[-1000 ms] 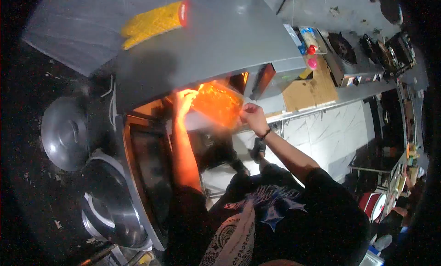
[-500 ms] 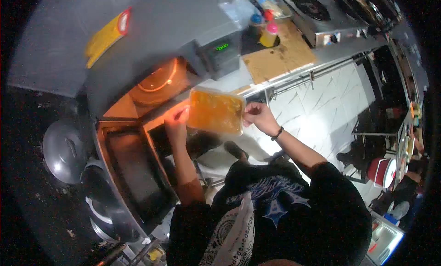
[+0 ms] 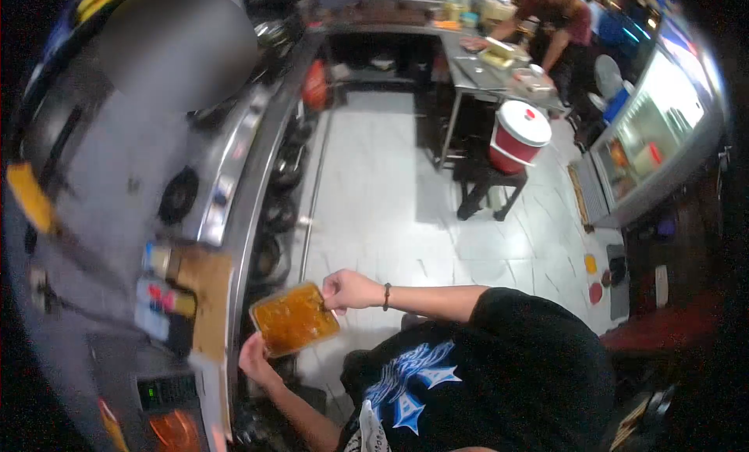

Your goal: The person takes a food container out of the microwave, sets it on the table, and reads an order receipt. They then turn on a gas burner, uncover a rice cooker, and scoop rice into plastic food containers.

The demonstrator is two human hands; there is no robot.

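A rectangular clear plastic food container filled with orange-brown food is held up in front of my body, over the floor beside the counter. My left hand grips its near left edge. At the opposite end, my right hand pinches the rim between thumb and fingers; a dark bracelet circles that wrist. The microwave stands at the lower left, with a green display and an orange glow inside.
A cutting board lies on the counter near squeeze bottles. A red drinks cooler sits on a dark stool. Beyond it, another person leans over a metal table. A lit glass fridge stands right.
My view has swung right, away from the microwave toward the aisle and the far table. Both hands still hold the container, which has turned with me.
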